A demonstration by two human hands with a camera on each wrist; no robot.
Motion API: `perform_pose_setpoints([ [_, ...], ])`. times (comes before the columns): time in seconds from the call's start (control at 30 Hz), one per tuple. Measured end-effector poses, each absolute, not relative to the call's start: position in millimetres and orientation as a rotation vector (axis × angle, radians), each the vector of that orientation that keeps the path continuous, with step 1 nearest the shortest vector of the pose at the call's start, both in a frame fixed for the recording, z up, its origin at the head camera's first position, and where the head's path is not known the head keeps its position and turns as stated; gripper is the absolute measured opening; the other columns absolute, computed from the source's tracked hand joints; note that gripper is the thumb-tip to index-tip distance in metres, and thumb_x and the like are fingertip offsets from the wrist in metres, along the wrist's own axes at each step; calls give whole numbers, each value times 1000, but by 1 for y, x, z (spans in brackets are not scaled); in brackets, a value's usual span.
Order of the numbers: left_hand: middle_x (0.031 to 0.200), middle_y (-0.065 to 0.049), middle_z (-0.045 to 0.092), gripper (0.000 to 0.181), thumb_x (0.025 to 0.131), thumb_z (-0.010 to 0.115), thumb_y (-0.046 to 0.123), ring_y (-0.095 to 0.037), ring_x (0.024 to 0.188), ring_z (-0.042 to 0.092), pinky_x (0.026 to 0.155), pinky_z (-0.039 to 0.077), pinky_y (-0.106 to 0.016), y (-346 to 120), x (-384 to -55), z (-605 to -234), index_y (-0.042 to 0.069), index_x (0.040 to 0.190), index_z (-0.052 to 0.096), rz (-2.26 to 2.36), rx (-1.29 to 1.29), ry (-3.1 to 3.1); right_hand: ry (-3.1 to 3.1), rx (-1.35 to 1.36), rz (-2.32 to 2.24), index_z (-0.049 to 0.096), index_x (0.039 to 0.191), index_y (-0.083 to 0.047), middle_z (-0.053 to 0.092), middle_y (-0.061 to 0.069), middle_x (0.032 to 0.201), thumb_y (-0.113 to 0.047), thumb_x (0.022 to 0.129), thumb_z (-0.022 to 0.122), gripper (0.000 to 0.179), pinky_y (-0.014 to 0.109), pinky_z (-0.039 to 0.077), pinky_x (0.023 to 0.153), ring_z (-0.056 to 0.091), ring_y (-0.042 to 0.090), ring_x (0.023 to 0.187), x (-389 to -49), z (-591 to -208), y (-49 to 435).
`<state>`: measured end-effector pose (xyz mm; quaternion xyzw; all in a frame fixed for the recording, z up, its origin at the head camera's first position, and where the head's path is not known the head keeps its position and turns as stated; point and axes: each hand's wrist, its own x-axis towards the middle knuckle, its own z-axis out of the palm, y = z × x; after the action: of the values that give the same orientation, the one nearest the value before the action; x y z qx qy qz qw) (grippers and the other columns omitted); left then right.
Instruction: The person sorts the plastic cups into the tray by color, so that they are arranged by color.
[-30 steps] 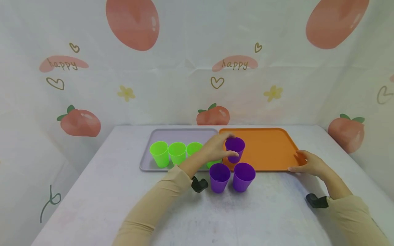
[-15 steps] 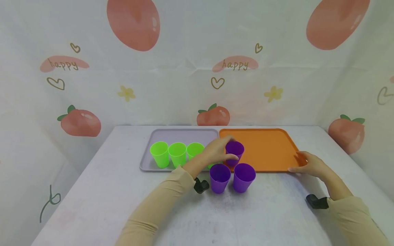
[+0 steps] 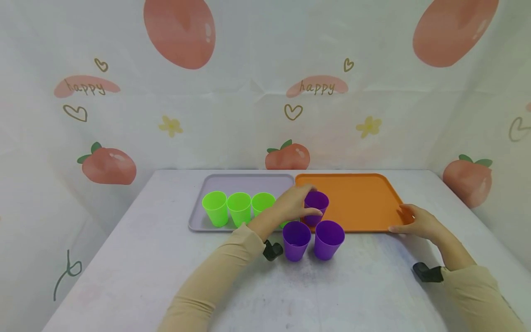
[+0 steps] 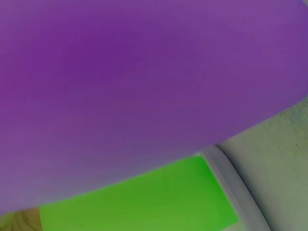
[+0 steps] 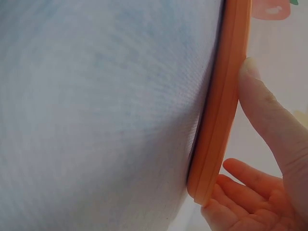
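Note:
My left hand [image 3: 290, 206] grips a purple cup [image 3: 317, 203] between thumb and fingers, over the left front of the orange tray [image 3: 356, 203]. That cup [image 4: 144, 82] fills most of the left wrist view; whether its base touches the tray is unclear. Two more purple cups, one left [image 3: 296, 242] and one right [image 3: 328, 240], stand on the table before the tray. At the orange tray's right front corner, my right hand [image 3: 422, 222] holds the edge, thumb along the front and fingers at the side. The right wrist view shows that thumb [image 5: 264, 106] against the rim.
Several green cups [image 3: 215, 210] stand in a row along the front of a grey tray [image 3: 249, 181], which adjoins the orange tray on the left. My left forearm and hand partly cover this row. A printed cloth [image 3: 232, 124] hangs behind the table.
My left hand has come slightly down and nearer with the purple cup, mostly in the first half second. The right hand keeps its place on the orange tray.

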<state>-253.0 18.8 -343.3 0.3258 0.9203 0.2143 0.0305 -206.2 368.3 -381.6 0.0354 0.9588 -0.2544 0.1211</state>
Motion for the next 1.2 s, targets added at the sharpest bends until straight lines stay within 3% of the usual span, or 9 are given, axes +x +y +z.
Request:
perform_pose_setpoints([
  [0.47, 135, -4, 53, 66, 82, 68, 44, -21, 125, 51, 106, 43, -32, 9, -248, -332, 10, 135, 46, 733, 1021, 2813, 2802, 102, -728, 21, 137, 17, 25, 43, 134, -56, 72, 71, 110, 71, 27, 99, 27, 57, 118, -207, -382, 369],
  [1.2, 122, -5, 62, 47, 85, 68, 30, -21, 120, 55, 104, 44, -35, -28, -215, -324, 8, 124, 56, 974, 1217, 2769, 2818, 73, -725, 22, 136, 18, 27, 44, 133, -49, 77, 71, 101, 71, 29, 98, 29, 56, 117, -206, -381, 368],
])
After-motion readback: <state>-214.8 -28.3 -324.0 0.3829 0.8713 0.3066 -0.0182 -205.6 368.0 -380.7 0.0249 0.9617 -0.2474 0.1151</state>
